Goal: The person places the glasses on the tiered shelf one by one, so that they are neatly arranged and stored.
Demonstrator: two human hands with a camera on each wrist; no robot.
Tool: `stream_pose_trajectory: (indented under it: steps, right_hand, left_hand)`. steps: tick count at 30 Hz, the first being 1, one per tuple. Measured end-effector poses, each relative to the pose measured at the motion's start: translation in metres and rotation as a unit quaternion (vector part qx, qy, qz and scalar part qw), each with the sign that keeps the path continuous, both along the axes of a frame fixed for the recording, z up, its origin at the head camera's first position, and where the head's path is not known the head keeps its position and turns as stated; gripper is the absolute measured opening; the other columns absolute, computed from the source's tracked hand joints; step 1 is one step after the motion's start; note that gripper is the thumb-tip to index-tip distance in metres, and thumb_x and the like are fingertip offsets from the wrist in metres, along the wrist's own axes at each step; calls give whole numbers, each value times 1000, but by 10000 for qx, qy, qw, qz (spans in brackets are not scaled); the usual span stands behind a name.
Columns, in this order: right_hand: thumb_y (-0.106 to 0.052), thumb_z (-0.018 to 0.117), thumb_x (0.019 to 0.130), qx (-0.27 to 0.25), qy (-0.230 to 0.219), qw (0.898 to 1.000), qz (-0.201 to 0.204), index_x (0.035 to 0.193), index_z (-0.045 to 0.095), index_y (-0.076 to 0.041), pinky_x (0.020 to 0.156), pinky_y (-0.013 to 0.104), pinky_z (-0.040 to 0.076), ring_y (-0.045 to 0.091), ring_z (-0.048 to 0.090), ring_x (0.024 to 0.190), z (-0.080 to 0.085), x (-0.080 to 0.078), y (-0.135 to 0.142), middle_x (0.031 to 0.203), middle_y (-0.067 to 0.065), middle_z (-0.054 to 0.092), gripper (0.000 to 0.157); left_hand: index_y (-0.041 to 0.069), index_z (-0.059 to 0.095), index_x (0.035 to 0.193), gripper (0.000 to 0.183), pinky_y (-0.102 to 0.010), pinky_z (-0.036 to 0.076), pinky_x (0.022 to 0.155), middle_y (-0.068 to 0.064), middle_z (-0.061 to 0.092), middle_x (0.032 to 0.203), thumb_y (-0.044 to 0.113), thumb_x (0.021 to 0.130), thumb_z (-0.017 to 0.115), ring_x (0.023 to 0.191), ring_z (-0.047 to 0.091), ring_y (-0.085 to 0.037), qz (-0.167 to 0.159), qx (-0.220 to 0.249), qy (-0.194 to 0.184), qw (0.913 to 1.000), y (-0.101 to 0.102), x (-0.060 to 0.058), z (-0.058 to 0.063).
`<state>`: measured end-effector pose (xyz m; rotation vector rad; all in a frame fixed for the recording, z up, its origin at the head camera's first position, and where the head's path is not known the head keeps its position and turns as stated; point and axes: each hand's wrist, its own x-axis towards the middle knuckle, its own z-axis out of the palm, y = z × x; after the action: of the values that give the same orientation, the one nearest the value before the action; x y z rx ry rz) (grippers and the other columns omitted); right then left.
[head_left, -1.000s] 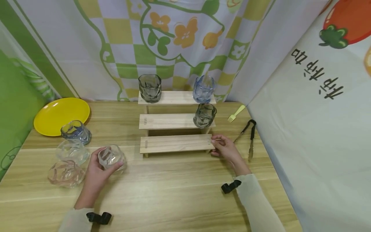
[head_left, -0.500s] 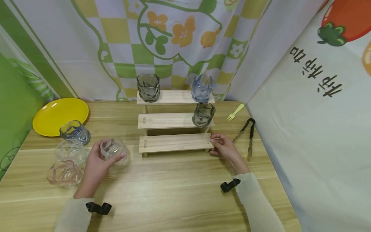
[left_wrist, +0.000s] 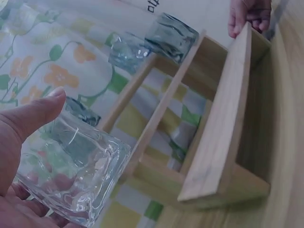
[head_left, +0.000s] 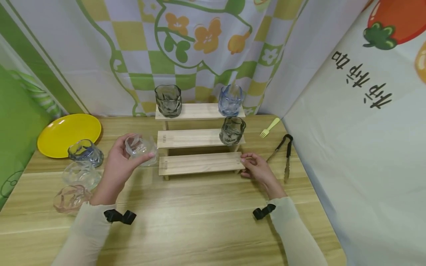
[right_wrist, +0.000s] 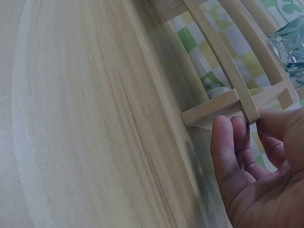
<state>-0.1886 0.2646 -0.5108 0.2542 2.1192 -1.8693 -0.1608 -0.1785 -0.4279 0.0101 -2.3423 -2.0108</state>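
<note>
A clear tumbler [head_left: 141,145] is gripped by the left hand [head_left: 116,166]; the three-tier rack [head_left: 199,163] is pinched, near right, by the right hand [head_left: 261,172].

Yellow plate [head_left: 68,133] at far left, pale fork [head_left: 270,128] near black-handled tongs [head_left: 288,147] at right
</note>
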Motion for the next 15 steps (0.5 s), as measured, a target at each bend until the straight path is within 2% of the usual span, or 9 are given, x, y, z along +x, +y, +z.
stream_pose_trajectory:
  steps: [4, 7, 12, 15]
  right_hand:
    - [-17, 59, 105, -4, -14, 10000, 0, 130, 55, -2, 73, 35, 60, 21, 64, 77, 0, -1, 0, 110, 12, 62, 29]
    - [-17, 59, 105, 10, -30, 10000, -10, 129, 56, -2, 74, 35, 60, 21, 63, 78, 0, -1, 1, 110, 11, 62, 29]
    - [-16, 59, 105, 6, -13, 10000, 11, 130, 54, 0, 73, 35, 60, 20, 63, 77, 1, 0, 0, 108, 10, 62, 30]
    - [-16, 58, 105, -23, -24, 10000, 18, 130, 55, 0, 72, 35, 60, 20, 63, 77, 2, 0, 0, 108, 10, 62, 29]
  left_hand:
    - [10, 40, 151, 83, -32, 42, 105, -5, 45, 150, 18, 83, 87, 136, 42, -26, -132, 171, -24, 9998, 15, -11, 9]
    - [12, 40, 150, 85, -28, 47, 97, -7, 45, 147, 22, 82, 89, 131, 46, -28, -215, 227, -51, 9995, 26, -20, 12]
    - [11, 38, 150, 89, -30, 49, 95, -12, 42, 142, 26, 79, 91, 125, 49, -30, -254, 344, -83, 9991, 42, -36, 12]
    - [9, 39, 148, 89, -30, 50, 92, -11, 41, 141, 26, 78, 92, 122, 50, -29, -260, 265, -26, 9993, 49, -44, 10]
